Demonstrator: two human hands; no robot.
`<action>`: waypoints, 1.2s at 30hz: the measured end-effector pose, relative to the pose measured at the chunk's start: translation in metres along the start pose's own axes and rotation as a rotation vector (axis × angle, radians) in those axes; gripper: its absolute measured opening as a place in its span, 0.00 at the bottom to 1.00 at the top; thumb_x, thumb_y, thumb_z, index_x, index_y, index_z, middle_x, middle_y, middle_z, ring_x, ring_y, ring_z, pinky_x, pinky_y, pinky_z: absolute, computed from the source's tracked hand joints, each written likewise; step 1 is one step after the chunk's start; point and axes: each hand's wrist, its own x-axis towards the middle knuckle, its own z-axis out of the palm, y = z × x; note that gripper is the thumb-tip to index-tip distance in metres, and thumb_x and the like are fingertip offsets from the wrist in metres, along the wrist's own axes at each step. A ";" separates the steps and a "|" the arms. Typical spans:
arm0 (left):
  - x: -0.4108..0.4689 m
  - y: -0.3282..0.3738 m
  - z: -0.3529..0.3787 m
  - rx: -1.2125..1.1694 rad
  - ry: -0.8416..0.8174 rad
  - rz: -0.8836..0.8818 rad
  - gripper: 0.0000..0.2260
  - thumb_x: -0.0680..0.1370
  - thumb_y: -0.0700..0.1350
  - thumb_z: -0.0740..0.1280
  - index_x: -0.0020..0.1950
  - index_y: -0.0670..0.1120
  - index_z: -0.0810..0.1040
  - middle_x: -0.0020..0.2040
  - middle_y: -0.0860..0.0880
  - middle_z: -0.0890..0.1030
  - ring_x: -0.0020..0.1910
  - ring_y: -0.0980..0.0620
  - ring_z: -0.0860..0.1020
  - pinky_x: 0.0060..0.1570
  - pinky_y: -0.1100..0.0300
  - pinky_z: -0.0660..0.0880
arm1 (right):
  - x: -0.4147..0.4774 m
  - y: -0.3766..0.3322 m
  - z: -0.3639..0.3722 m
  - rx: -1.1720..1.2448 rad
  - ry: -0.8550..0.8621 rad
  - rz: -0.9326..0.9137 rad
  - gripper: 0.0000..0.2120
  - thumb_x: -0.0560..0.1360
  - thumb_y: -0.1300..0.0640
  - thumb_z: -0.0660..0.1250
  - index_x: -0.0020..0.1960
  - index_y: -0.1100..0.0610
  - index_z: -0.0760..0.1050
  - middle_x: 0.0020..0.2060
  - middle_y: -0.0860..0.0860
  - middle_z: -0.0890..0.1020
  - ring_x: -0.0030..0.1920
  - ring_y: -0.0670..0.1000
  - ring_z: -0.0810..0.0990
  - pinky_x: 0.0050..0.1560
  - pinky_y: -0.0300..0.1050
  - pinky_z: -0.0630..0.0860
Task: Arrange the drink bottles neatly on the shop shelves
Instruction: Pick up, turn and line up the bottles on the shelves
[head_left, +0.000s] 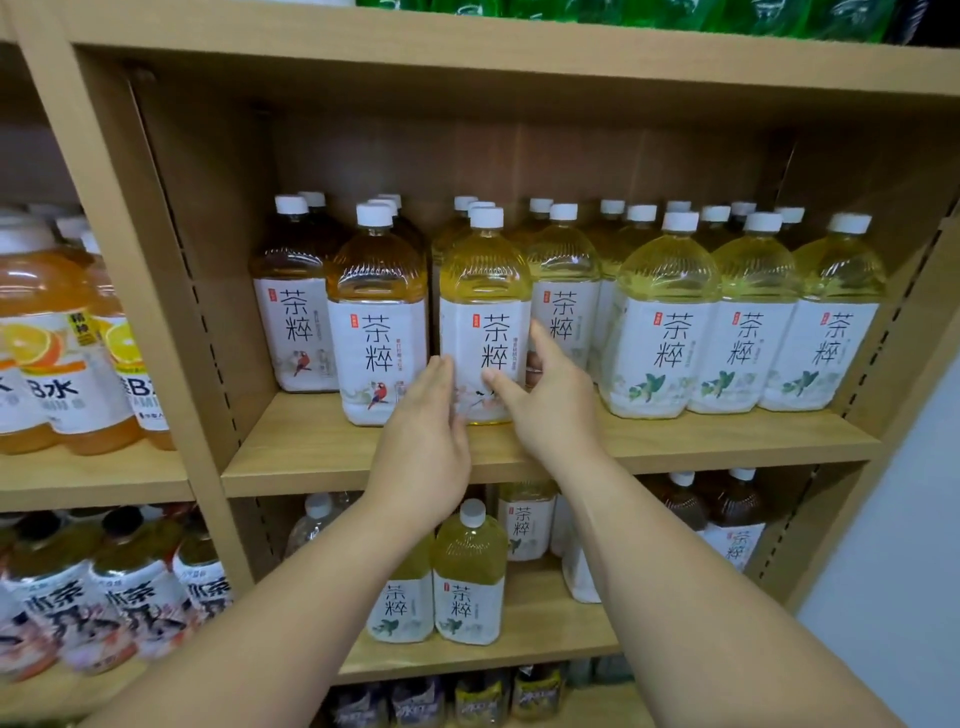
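Bottle (485, 312) stands at the front of the middle shelf (311, 457); left hand (428, 436) lies flat-fingered against its left side, right hand (550, 410) clasps its right side, thumb across the label (488, 332).

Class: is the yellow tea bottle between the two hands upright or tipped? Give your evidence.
Upright: the yellow tea bottle stands with its white cap directly above its base, flat on the shelf.
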 end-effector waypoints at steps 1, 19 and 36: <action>-0.001 -0.001 -0.002 -0.021 0.017 0.020 0.24 0.82 0.38 0.63 0.79 0.42 0.65 0.75 0.43 0.72 0.73 0.45 0.71 0.73 0.46 0.68 | 0.000 -0.001 0.000 0.004 0.003 0.000 0.27 0.76 0.50 0.74 0.72 0.45 0.70 0.57 0.39 0.81 0.58 0.43 0.80 0.55 0.36 0.76; -0.118 -0.122 0.030 0.096 -0.177 -0.381 0.31 0.79 0.49 0.70 0.78 0.43 0.64 0.72 0.43 0.68 0.68 0.43 0.73 0.65 0.51 0.73 | -0.121 0.102 0.062 -0.186 -0.461 0.388 0.40 0.59 0.39 0.83 0.64 0.50 0.70 0.57 0.45 0.74 0.59 0.48 0.75 0.58 0.49 0.77; -0.059 -0.129 0.054 -0.005 -0.237 -0.370 0.15 0.78 0.55 0.71 0.62 0.53 0.76 0.47 0.43 0.82 0.42 0.37 0.81 0.40 0.46 0.81 | -0.158 0.140 0.026 -0.184 -0.158 0.389 0.43 0.59 0.49 0.86 0.69 0.48 0.71 0.58 0.43 0.74 0.57 0.44 0.73 0.57 0.42 0.72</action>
